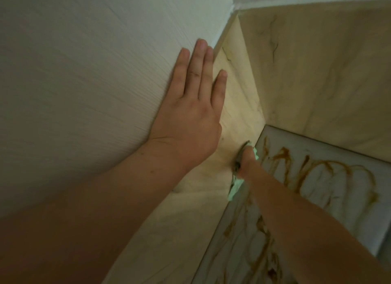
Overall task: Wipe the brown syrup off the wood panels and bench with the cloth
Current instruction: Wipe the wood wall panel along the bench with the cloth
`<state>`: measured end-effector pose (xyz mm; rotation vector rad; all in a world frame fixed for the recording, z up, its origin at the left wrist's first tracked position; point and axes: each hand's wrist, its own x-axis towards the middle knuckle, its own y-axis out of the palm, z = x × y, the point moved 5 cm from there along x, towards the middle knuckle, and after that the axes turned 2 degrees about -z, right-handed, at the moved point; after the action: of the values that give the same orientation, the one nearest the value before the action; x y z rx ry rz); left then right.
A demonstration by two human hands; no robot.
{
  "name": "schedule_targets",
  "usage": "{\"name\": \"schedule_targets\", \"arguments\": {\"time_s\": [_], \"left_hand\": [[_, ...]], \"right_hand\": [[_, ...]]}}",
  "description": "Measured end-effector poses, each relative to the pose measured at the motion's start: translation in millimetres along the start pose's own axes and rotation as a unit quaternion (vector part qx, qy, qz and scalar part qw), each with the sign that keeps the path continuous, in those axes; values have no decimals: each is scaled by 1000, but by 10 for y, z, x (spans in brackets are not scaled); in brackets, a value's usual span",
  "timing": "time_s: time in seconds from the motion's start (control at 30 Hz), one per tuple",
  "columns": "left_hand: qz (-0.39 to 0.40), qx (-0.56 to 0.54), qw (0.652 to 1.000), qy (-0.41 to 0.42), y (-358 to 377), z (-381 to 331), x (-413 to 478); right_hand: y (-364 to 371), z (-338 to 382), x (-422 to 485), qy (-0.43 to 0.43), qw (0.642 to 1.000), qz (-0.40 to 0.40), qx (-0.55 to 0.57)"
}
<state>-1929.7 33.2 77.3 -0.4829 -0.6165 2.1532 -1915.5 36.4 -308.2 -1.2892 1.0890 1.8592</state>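
1. Down in the corner where two wood panels meet, the right hand [246, 163] is closed round a pale green cloth [234, 190]. It presses the cloth against the side panel [239, 106], just above the bench [349, 216].
2. Brown syrup [317, 167] runs over the bench in loops and strokes that look like scrawl. No letter can be read in them.
3. More syrup trails along the near part of the bench, beside and partly under the right forearm [317, 230].
4. Both panels are pale wood with a faint grain, and thin dark veins mark the back panel [317, 82]. The bench top is paler, almost white, with a grey marbled pattern and a thin dark line where it meets the panels.
5. Left of the side panel stands a white wall [84, 72] with a fine horizontal texture. The left hand [186, 114] lies flat on it with its fingers straight and together, and its little finger reaches over the panel's edge.
6. The light is dim and warm, brightest on the side panel.
7. The fingers of the right hand are hidden behind its back and blurred. Only bits of cloth show above and below it.
8. A grey strip at the bench's far right edge is too blurred to name. Both forearms are cut off by the picture's lower edge.
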Motion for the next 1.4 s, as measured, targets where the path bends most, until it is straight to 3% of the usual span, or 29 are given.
{"name": "schedule_targets", "arguments": {"time_s": [0.23, 0.43, 0.53, 0.6, 0.7, 0.83, 0.93, 1.0, 1.07, 1.13, 1.23, 1.3, 1.33, 1.4], "left_hand": [[31, -17, 999, -4, -85, 4, 12], [33, -31, 999, 4, -180, 17, -51], [63, -128, 990, -21, -200, 62, -71], [79, -273, 958, -26, -283, 67, -105], [77, -469, 878, -54, -525, 106, -404], [65, -617, 773, -132, -821, 179, -888], [66, -725, 656, -199, -1063, 226, -1225], [78, -821, 516, -233, -1231, 182, -1394], [83, -900, 345, -253, -1446, 105, -1607], [84, -936, 230, -253, -1573, -20, -1707], [99, -974, 38, -201, -1784, -297, -1721], [101, -978, -95, -158, -1963, -416, -1652], [91, -973, -147, -152, -2059, -438, -1635], [50, -959, -226, -165, -2145, -460, -1588]], "right_hand": [[364, 864, -1278, -115, 993, -6, -7], [159, 846, -2084, -186, 978, 77, -50], [-96, 927, -2442, -164, 975, 146, -29], [-297, 954, -2654, -139, 973, 183, -10], [-546, 992, -3144, -146, 967, 208, -24], [-721, 985, -3915, -203, 951, 218, -80], [-832, 912, -4507, -277, 933, 190, -131], [-911, 837, -4845, -326, 912, 152, -196], [-1026, 746, -5229, -374, 881, 94, -273], [-1090, 632, -5516, -410, 845, 71, -337], [-1168, 541, -5845, -493, 741, 57, -451], [-1180, 499, -5946, -519, 641, 51, -563], [-1185, 474, -5983, -518, 589, 58, -617], [-1210, 536, -6063, -517, 517, 64, -679]]}}
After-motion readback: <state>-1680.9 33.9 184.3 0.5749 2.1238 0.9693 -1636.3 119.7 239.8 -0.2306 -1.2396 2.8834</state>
